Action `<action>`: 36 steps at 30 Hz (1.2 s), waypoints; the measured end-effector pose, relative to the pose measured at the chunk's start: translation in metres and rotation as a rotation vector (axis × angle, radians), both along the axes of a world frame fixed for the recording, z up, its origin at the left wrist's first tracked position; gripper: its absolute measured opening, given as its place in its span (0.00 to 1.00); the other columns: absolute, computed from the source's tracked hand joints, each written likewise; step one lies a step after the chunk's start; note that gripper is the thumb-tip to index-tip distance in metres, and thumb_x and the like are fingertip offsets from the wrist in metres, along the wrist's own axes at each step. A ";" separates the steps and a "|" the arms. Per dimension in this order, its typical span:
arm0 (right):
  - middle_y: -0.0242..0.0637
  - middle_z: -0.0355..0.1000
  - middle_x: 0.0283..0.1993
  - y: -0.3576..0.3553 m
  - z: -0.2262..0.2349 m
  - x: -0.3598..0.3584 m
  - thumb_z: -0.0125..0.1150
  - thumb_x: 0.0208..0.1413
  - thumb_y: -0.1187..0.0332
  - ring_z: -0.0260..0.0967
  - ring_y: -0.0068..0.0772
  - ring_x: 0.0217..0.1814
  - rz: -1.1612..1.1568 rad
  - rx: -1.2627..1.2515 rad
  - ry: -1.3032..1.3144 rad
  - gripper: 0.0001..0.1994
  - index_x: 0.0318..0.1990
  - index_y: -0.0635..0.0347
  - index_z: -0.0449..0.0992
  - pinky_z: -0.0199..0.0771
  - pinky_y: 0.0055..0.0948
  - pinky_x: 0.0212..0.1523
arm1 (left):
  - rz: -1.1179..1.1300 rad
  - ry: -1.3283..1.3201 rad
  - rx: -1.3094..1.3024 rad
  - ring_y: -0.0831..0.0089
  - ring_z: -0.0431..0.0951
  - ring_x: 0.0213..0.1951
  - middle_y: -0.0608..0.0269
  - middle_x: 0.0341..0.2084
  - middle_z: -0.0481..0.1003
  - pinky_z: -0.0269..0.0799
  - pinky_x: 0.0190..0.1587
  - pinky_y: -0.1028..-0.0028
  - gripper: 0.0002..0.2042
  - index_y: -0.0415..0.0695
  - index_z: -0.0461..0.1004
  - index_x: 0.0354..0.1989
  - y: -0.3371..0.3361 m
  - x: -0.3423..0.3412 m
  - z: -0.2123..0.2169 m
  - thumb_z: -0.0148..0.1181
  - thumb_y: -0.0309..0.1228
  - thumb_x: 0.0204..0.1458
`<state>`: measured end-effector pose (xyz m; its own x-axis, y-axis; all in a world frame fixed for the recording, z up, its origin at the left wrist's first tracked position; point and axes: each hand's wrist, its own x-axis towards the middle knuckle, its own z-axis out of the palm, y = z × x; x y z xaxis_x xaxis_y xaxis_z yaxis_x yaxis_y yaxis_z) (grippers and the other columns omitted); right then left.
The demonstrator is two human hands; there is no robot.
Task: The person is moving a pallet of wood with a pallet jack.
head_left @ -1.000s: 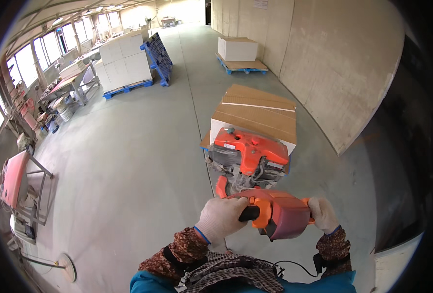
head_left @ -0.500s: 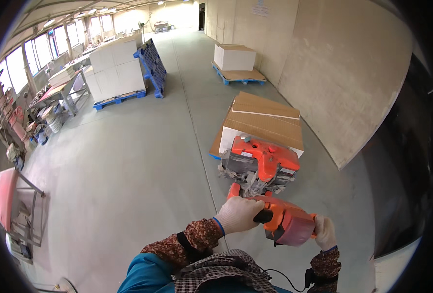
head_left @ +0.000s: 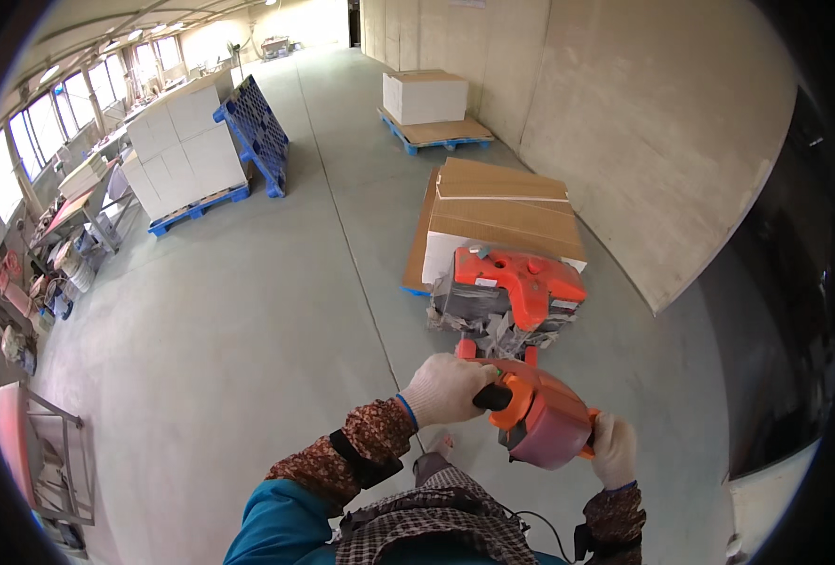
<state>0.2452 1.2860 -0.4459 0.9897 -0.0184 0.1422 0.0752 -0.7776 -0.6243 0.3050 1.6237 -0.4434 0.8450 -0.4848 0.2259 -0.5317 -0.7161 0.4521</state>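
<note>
I see both gloved hands closed on the orange control head of a powered pallet truck's tiller (head_left: 540,419). My left hand (head_left: 444,389), in a white knit glove, is wrapped tight round the black grip on the head's left side, thumb over the top. My right hand (head_left: 613,450), gloved the same, is curled round the grip on the head's right side, low against its pinkish face; the fingers there are mostly hidden behind the head, but the hold looks firm.

Just beyond the tiller head stands the orange-and-grey drive body of the pallet truck (head_left: 507,292), with torn grey wrapping bunched at its base. Directly behind that body, touching it, sits a large flat load of brown cardboard over white board (head_left: 502,212), lying on the grey concrete floor (head_left: 248,311) close to the pale plywood wall (head_left: 643,122) on the truck's right.

Farther past the load, along the same wall, a white box rests on a blue-edged wooden pallet (head_left: 432,118). Well to the left of the truck, across the floor, stacked white blocks on a blue pallet (head_left: 187,155) stand with a blue plastic pallet leaning upright (head_left: 253,132) against them.
</note>
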 end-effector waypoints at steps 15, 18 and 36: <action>0.53 0.66 0.19 -0.081 0.030 0.502 0.37 0.73 0.44 0.67 0.58 0.23 -0.073 -0.024 0.000 0.36 0.25 0.69 0.74 0.65 0.47 0.28 | -0.025 -0.042 0.001 0.52 0.82 0.33 0.57 0.26 0.80 0.76 0.35 0.54 0.12 0.51 0.78 0.38 -0.103 0.537 0.023 0.67 0.37 0.46; 0.56 0.69 0.21 -0.156 0.034 0.752 0.35 0.72 0.43 0.69 0.63 0.26 -0.071 -0.083 0.017 0.36 0.26 0.69 0.75 0.66 0.50 0.29 | -0.026 -0.024 0.011 0.52 0.83 0.33 0.56 0.27 0.80 0.76 0.36 0.54 0.12 0.51 0.78 0.39 -0.174 0.785 0.037 0.67 0.38 0.46; 0.58 0.68 0.23 -0.221 0.002 1.205 0.29 0.72 0.38 0.68 0.67 0.28 -0.277 -0.135 0.081 0.41 0.25 0.68 0.74 0.65 0.52 0.29 | -0.176 -0.084 -0.041 0.52 0.81 0.35 0.58 0.27 0.78 0.75 0.37 0.54 0.14 0.49 0.77 0.37 -0.255 1.279 -0.002 0.69 0.35 0.41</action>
